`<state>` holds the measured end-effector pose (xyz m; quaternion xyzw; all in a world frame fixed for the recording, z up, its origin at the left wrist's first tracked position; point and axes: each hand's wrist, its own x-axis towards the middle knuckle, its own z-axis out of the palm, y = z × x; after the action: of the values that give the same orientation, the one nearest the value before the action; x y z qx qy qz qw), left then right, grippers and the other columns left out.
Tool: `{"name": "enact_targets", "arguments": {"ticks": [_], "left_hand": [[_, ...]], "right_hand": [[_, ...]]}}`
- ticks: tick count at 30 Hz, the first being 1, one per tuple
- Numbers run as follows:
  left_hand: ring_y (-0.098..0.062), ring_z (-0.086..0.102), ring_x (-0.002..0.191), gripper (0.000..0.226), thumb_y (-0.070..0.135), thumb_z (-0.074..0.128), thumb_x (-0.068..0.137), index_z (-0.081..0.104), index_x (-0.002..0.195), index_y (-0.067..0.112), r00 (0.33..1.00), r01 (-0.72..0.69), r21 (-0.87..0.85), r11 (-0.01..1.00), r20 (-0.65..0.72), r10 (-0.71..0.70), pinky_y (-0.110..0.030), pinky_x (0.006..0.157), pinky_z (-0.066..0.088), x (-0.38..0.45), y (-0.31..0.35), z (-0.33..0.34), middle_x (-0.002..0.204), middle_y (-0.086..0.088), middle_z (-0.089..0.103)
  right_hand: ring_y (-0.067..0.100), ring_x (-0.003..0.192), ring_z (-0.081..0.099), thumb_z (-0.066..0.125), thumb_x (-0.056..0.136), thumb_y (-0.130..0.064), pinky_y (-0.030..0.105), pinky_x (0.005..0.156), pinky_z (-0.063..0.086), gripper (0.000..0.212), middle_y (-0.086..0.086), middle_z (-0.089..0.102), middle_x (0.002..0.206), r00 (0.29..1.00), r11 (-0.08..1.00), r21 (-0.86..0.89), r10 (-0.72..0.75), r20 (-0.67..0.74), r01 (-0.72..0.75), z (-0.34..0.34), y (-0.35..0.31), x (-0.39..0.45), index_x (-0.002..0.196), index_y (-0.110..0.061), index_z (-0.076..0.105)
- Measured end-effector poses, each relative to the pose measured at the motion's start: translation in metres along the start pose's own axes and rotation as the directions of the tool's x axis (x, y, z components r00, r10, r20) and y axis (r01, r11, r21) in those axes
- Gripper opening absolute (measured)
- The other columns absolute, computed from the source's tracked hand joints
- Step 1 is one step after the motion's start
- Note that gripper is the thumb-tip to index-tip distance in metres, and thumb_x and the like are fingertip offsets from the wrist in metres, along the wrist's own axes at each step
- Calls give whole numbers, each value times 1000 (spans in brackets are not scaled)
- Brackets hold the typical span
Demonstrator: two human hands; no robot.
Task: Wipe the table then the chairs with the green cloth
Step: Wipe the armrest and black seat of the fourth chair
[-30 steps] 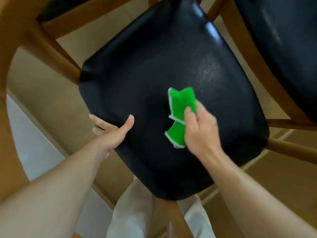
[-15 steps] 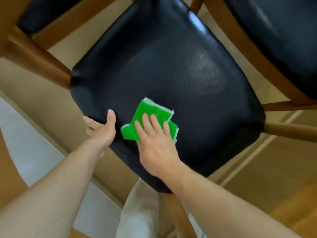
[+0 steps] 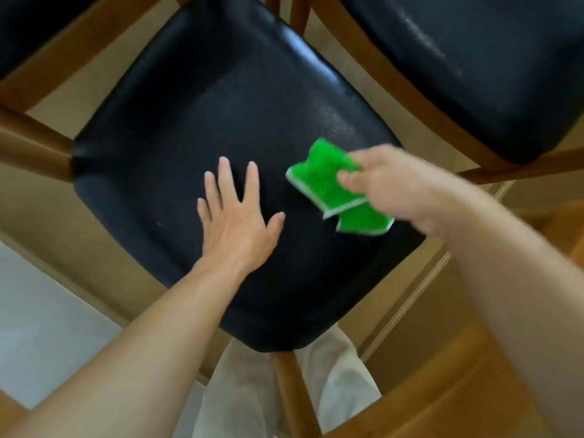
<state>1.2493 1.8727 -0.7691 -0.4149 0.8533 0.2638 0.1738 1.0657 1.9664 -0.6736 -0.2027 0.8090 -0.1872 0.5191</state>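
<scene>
Black chair seat (image 3: 196, 128) lies under my flat, spread-fingered left hand (image 3: 235, 221), my blurred right hand (image 3: 384, 181) pinches the green cloth (image 3: 331, 188), second chair (image 3: 474, 58) adjacent.

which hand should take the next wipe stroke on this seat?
Right. The right hand already pinches the green cloth over the seat; the left hand lies open and flat on it.
</scene>
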Motion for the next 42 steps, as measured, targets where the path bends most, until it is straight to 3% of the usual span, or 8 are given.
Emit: {"name": "enact_targets", "arguments": {"ticks": [7,18,23,28,31,34,37,42], "left_hand": [[-28,-47,128,128,64,69,72,-43,131,43,920,91,30,995,380,-95,-66,106,-9,26,34,9,132,3,-60],[-34,-61,98,155,36,85,58,-64,99,37,816,160,257,953,509,-274,-71,100,-12,30,45,2,104,-7,-73],[-38,-60,101,156,46,86,59,-66,97,34,813,153,250,956,519,-266,-72,100,-11,35,48,4,104,-11,-73],[-41,-47,125,125,22,65,72,-44,133,35,835,-54,100,994,550,-10,-65,107,-8,24,32,-13,126,-9,-63],[-35,-7,145,87,13,55,75,12,151,15,867,-411,33,911,324,379,-56,114,5,13,29,-28,158,-18,-8],[-33,26,140,60,12,55,83,42,141,6,614,-780,-6,626,187,767,-50,111,25,13,57,-20,151,-17,33],[-28,10,146,60,36,36,98,21,151,13,437,-897,91,433,342,832,-46,117,14,30,89,10,159,-12,17],[-31,-10,146,70,55,14,98,-15,149,16,434,-880,378,288,395,810,-50,116,-4,39,71,58,160,-13,-4]], "right_hand": [[36,143,20,38,100,-23,44,110,27,62,19,8,160,995,777,-621,73,-75,-104,37,40,43,154,-10,9],[40,146,10,49,94,-31,50,111,27,79,20,-4,160,916,860,-466,339,213,-210,85,23,-3,153,-8,2],[22,62,44,57,85,-30,31,60,37,26,3,54,77,946,903,-309,236,-221,-298,57,13,7,69,-18,41],[24,74,50,47,89,-18,32,70,46,24,-5,44,71,889,929,-25,345,-302,-369,53,14,8,106,-16,64],[23,84,59,43,91,-15,34,75,53,32,2,60,94,857,912,92,408,-316,-400,40,21,4,114,-22,65],[18,89,55,44,93,-16,26,68,43,29,2,62,108,808,895,208,446,-386,-395,24,26,-3,109,-26,66],[24,88,58,44,92,-12,28,69,42,27,6,65,106,803,925,102,369,-469,-365,9,23,-12,106,-15,67],[25,90,62,46,95,-24,35,76,48,24,5,63,97,845,946,-195,125,-520,-260,4,21,-54,113,-14,59]]}}
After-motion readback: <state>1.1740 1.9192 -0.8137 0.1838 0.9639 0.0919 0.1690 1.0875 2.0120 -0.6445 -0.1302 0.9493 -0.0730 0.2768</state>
